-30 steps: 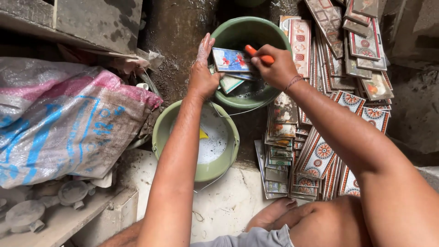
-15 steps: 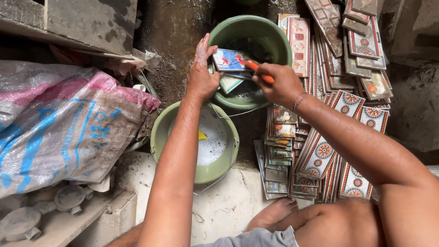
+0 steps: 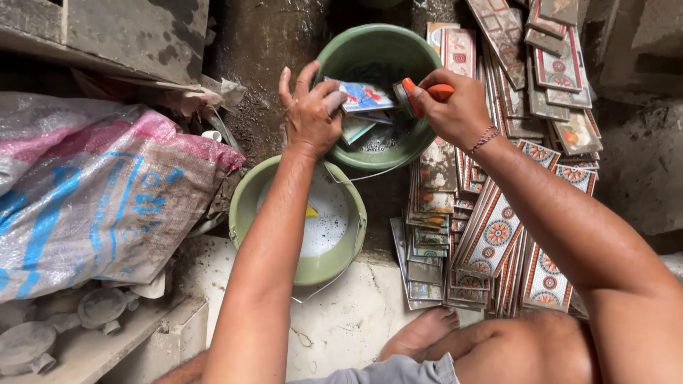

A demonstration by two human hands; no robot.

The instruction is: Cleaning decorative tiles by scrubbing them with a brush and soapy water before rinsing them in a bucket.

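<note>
Over the dark green bucket [image 3: 334, 64], a small picture tile [image 3: 364, 95] with a blue, white and red print is held flat, gripped at its near edge by the left hand [image 3: 311, 114], thumb on top and the other fingers spread upward. At the tile's far edge the right hand [image 3: 455, 107] is wrapped around an orange-handled brush [image 3: 420, 94], whose head touches the tile. Below the tile, inside that bucket, more tiles [image 3: 356, 129] lie in murky water. Just beside the bucket, toward the person, stands a lighter green bucket [image 3: 245, 206] with a wire handle and pale, soapy water. To the right of the dark bucket, patterned tiles [image 3: 498, 235] stand and lie in crowded stacks on the floor. Left of it, well apart, a woven plastic sack [image 3: 99, 199] in white, pink and blue slumps beside dusty fittings [image 3: 99, 307].
</note>
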